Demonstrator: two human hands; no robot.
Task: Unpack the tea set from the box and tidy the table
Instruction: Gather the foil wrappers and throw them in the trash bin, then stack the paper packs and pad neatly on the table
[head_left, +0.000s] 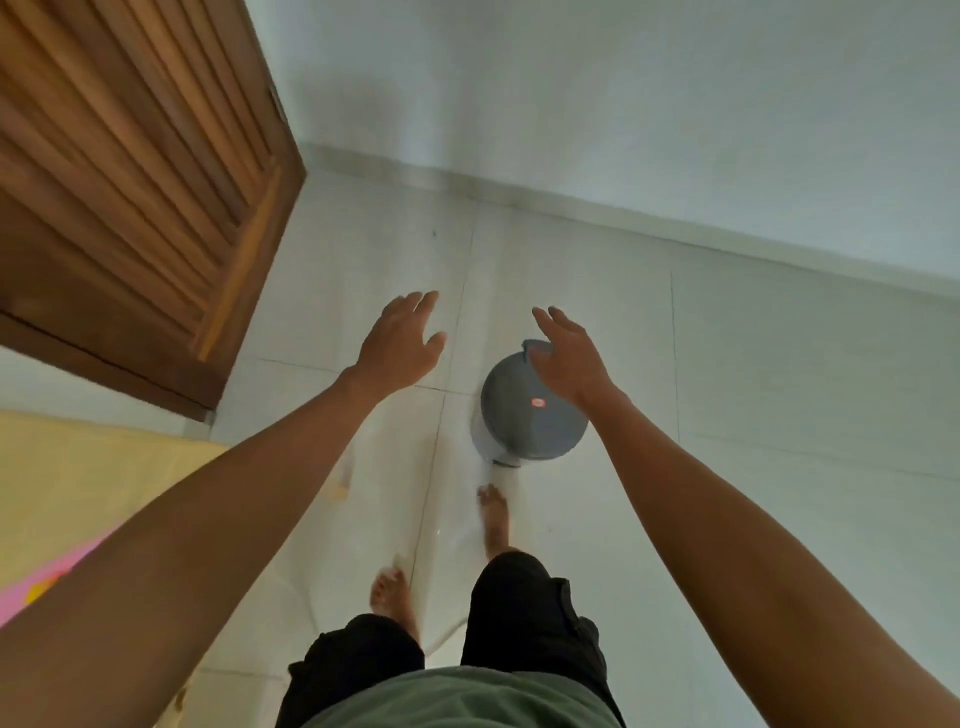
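Note:
I stand on a white tiled floor and look down at a small round bin with a grey lid (524, 415) that bears a small red sticker. The lid is closed. My right foot (493, 519) is right in front of the bin's base. My right hand (569, 358) hovers above the lid's far edge, palm down, fingers spread, holding nothing. My left hand (402, 343) is stretched out to the left of the bin, also with spread fingers and nothing in it. No tea set, box or table is in view.
A brown louvred wooden door (130, 197) fills the upper left. A white wall with a skirting board (675, 218) runs behind the bin. A yellow and pink mat (67, 509) lies at the left edge. White floor tiles extend to the right.

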